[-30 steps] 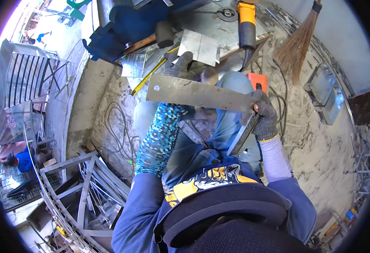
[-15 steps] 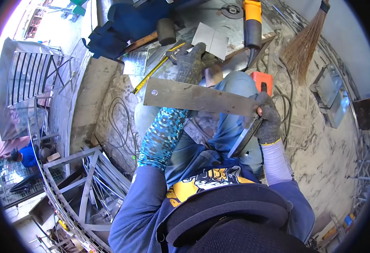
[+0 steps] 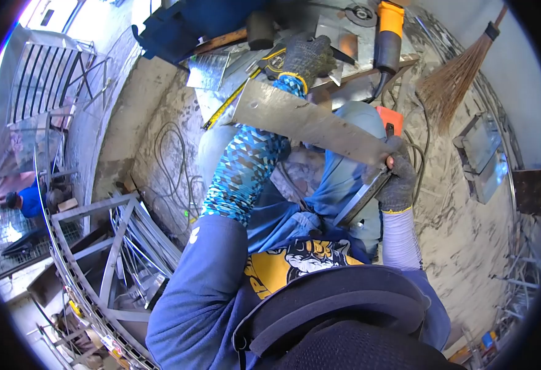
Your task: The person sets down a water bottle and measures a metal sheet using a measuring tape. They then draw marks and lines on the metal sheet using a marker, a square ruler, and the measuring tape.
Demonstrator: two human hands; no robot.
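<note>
My right hand (image 3: 398, 182), in a dark glove, is closed on the end of a long flat metal plate (image 3: 310, 123) and on a narrower metal bar (image 3: 362, 200) angled down from it. The plate crosses above my left forearm. Gloved too, my left hand (image 3: 309, 60) is over the work surface with curled fingers, and a dark pointed object (image 3: 342, 55) sticks out beside them; its grip is partly hidden. Just left of that hand lies a tape measure (image 3: 273, 61) with its yellow tape (image 3: 227, 106) drawn out. Thin sheet metal (image 3: 329, 31) lies behind the hand.
An orange-and-black grinder (image 3: 389, 43) and a disc (image 3: 360, 15) lie on the bench. A red object (image 3: 389, 118), cables (image 3: 427, 145) and a broom (image 3: 458, 77) are to the right. Metal frames (image 3: 113, 246) stand lower left; a person in blue (image 3: 31, 200) is far left.
My left hand has moved up and right over the metal sheets, and the dark pointed object now shows beside it. The plate in my right hand has tilted, its left end higher.
</note>
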